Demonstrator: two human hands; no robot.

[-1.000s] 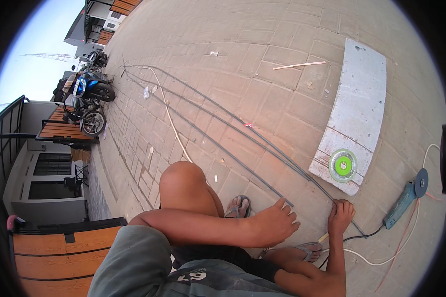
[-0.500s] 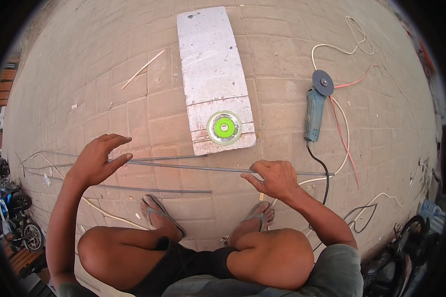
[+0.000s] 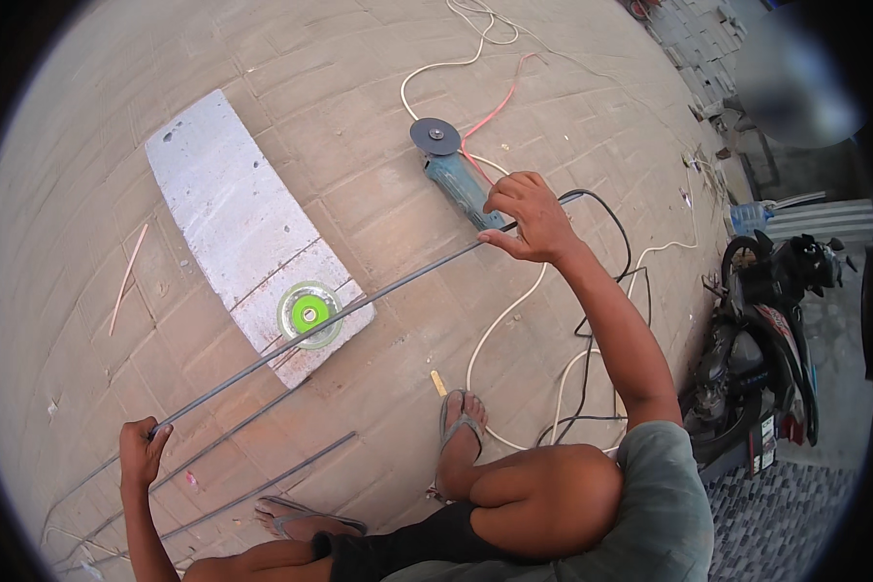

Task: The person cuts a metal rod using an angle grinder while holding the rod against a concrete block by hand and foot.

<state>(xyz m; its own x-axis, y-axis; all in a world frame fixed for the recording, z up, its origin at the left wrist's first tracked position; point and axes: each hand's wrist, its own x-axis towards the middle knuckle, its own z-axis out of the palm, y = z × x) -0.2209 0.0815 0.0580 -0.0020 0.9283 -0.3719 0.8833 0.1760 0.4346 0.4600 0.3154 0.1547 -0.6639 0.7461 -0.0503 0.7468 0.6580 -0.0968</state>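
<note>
A long thin grey metal rod [image 3: 412,276] runs slantwise between my hands, held up off the ground. My left hand [image 3: 142,454] is closed around its left part, thumb along the top. Near the other end, my right hand [image 3: 535,221] grips it between thumb and fingers, just in front of the angle grinder [image 3: 456,186]. The rod passes over a round disc with a bright green centre [image 3: 308,308], which lies on a pale scored slab [image 3: 225,199]. Two more rods, a farther one [image 3: 225,436] and a nearer one [image 3: 286,474], lie on the paving near my feet.
A white cable [image 3: 506,320] and a black cord [image 3: 626,242] loop over the paving at the right, beside a pink strip [image 3: 500,102]. A thin stick [image 3: 128,281] lies left of the slab. A parked motorbike [image 3: 752,339] stands at the far right.
My view has turned to the right. My left hand, open before, has closed on the rod. The rod has risen off the ground, its right end up near the grinder.
</note>
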